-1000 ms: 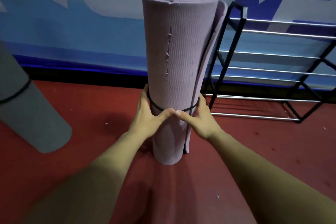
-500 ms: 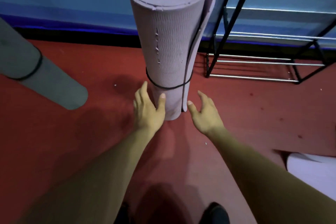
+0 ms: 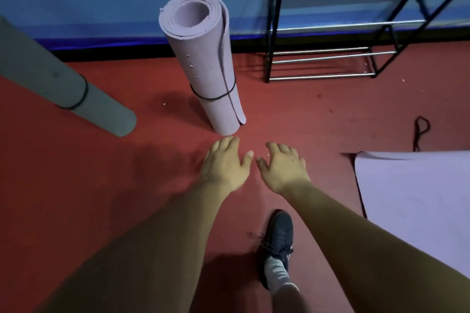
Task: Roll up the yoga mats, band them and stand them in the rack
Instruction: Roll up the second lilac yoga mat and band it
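The rolled lilac foam yoga mat (image 3: 203,63) stood upright on the red floor (image 3: 318,114), a thin black elastic band (image 3: 213,97) round its lower part, beside the black metal rack with silver rails (image 3: 277,20), not in it. The left hand (image 3: 225,164) and right hand (image 3: 282,168) hovered side by side near the roll's foot, fingers loose, holding nothing.

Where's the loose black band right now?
Head view: the loose black band lies on the red floor at far right, just beyond the flat purple mat and nearer than the rack.
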Tool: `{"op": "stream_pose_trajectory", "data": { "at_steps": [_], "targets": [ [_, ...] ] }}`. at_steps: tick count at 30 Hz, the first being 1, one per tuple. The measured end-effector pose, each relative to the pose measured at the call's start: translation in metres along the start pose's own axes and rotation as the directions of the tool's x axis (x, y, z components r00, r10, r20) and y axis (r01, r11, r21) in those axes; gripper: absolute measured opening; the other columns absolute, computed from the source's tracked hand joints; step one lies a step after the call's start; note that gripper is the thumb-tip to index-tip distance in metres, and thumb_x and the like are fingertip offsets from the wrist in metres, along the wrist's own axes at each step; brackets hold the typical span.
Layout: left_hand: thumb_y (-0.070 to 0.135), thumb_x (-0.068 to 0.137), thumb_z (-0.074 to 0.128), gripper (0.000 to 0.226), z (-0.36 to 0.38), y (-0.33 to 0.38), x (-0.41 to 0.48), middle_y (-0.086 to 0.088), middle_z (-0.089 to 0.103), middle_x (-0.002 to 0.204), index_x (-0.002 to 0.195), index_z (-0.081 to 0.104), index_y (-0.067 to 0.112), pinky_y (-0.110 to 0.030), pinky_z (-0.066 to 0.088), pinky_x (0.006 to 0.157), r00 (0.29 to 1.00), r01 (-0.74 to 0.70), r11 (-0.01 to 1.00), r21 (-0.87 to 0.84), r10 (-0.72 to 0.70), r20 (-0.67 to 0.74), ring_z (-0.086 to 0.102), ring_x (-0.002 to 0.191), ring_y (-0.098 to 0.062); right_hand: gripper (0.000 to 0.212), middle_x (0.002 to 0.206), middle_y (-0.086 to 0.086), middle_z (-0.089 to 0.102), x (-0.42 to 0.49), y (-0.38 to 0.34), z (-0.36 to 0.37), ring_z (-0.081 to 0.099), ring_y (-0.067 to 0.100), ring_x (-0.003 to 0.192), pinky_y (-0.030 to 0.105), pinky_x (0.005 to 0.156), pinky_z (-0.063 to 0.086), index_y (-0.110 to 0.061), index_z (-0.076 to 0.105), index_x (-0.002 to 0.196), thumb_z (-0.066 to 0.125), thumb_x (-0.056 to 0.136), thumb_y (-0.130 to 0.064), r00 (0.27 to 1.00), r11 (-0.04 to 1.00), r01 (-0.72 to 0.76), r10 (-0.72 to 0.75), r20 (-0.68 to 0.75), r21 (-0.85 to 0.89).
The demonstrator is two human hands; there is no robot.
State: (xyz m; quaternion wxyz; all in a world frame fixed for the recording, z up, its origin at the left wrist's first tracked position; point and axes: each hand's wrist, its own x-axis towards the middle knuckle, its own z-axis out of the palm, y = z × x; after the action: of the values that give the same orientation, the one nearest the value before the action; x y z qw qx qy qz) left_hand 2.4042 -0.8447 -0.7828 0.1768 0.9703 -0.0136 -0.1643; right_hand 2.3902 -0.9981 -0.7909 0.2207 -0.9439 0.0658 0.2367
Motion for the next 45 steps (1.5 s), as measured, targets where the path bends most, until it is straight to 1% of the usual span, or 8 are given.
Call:
{"op": "stream_pose_trajectory", "data": {
  "at_steps": [5, 13, 19, 22, 26, 32, 42, 45],
  "targets": [
    [0.049, 0.103, 0.038, 0.061, 0.010, 0.015, -0.070, -0.002, 0.036, 0.160, 0.154, 0.034, 0.016, -0.039, 0.007, 0.126, 0.991, -0.132, 0.982, 0.136, 0.131, 0.014, 0.025, 0.149, -0.020, 0.057, 0.153, 0.007, 0.043, -0.078, 0.027, 0.003, 0.035, 0.033, 0.140, 0.048, 0.111, 0.030, -0.022, 0.035, 0.155, 0.041, 0.104, -0.047, 0.997, 0.995, 0.033, -0.039, -0.059, -0.097],
    [0.052, 0.104, 0.036, 0.065, 0.047, 0.061, -0.203, -0.004, 0.030, 0.163, 0.157, 0.029, 0.016, -0.039, 0.010, 0.125, 0.988, -0.134, 0.985, 0.109, 0.125, 0.085, 0.024, 0.150, -0.022, 0.056, 0.150, 0.012, 0.044, -0.216, 0.098, 0.021, 0.037, 0.034, 0.138, 0.046, 0.110, 0.034, -0.017, 0.039, 0.151, 0.042, 0.104, -0.048, 0.998, 0.998, -0.035, 0.032, -0.059, -0.053],
    [0.055, 0.104, 0.031, 0.063, 0.109, 0.128, -0.313, -0.003, 0.025, 0.165, 0.157, 0.029, 0.022, -0.039, 0.001, 0.126, 0.987, -0.138, 0.982, 0.128, 0.126, 0.099, 0.016, 0.154, -0.021, 0.061, 0.156, 0.008, 0.039, -0.316, 0.184, 0.038, 0.032, 0.031, 0.144, 0.049, 0.116, 0.026, -0.024, 0.032, 0.156, 0.040, 0.103, -0.051, 0.997, 0.986, 0.037, -0.048, -0.063, -0.163],
    [0.056, 0.104, 0.029, 0.063, 0.138, 0.162, -0.371, -0.003, 0.024, 0.166, 0.158, 0.028, 0.022, -0.040, 0.001, 0.126, 0.996, -0.084, 0.989, 0.121, 0.078, 0.054, 0.015, 0.154, -0.021, 0.063, 0.159, 0.008, 0.037, -0.369, 0.233, 0.048, 0.029, 0.031, 0.146, 0.050, 0.117, 0.024, -0.025, 0.028, 0.158, 0.039, 0.103, -0.053, 0.997, 0.981, 0.047, -0.059, -0.059, -0.191],
    [0.058, 0.104, 0.026, 0.065, 0.179, 0.205, -0.456, -0.002, 0.021, 0.167, 0.158, 0.028, 0.023, -0.042, -0.002, 0.126, 0.996, -0.046, 0.992, 0.117, 0.037, 0.077, 0.011, 0.155, -0.022, 0.065, 0.160, 0.006, 0.035, -0.447, 0.295, 0.065, 0.027, 0.031, 0.148, 0.050, 0.118, 0.023, -0.026, 0.024, 0.160, 0.038, 0.103, -0.054, 0.998, 0.977, 0.049, -0.056, -0.028, -0.209],
    [0.056, 0.104, 0.025, 0.061, 0.221, 0.243, -0.564, -0.001, 0.022, 0.166, 0.156, 0.031, 0.023, -0.042, -0.007, 0.125, 0.996, -0.063, 0.990, 0.125, 0.054, 0.078, 0.007, 0.155, -0.019, 0.066, 0.159, 0.009, 0.034, -0.549, 0.356, 0.086, 0.025, 0.030, 0.149, 0.050, 0.120, 0.021, -0.024, 0.022, 0.160, 0.039, 0.103, -0.052, 0.999, 0.978, 0.048, -0.052, -0.015, -0.204],
    [0.055, 0.105, 0.027, 0.059, 0.299, 0.297, -0.745, 0.000, 0.025, 0.165, 0.155, 0.034, 0.024, -0.044, -0.004, 0.126, 0.994, -0.086, 0.988, 0.128, 0.094, -0.062, 0.012, 0.154, -0.020, 0.062, 0.160, 0.010, 0.034, -0.725, 0.445, 0.120, 0.025, 0.030, 0.149, 0.049, 0.117, 0.023, -0.026, 0.025, 0.160, 0.039, 0.104, -0.050, 0.986, 0.978, 0.076, -0.102, -0.131, -0.194],
    [0.053, 0.105, 0.026, 0.058, 0.346, 0.314, -0.817, 0.000, 0.025, 0.165, 0.155, 0.033, 0.025, -0.044, -0.003, 0.125, 0.996, -0.076, 0.989, 0.125, 0.081, -0.037, 0.013, 0.154, -0.021, 0.062, 0.160, 0.010, 0.033, -0.794, 0.486, 0.147, 0.024, 0.031, 0.149, 0.049, 0.117, 0.022, -0.026, 0.025, 0.160, 0.039, 0.104, -0.049, 0.991, 0.975, 0.081, -0.101, -0.088, -0.207]
  ]
}}
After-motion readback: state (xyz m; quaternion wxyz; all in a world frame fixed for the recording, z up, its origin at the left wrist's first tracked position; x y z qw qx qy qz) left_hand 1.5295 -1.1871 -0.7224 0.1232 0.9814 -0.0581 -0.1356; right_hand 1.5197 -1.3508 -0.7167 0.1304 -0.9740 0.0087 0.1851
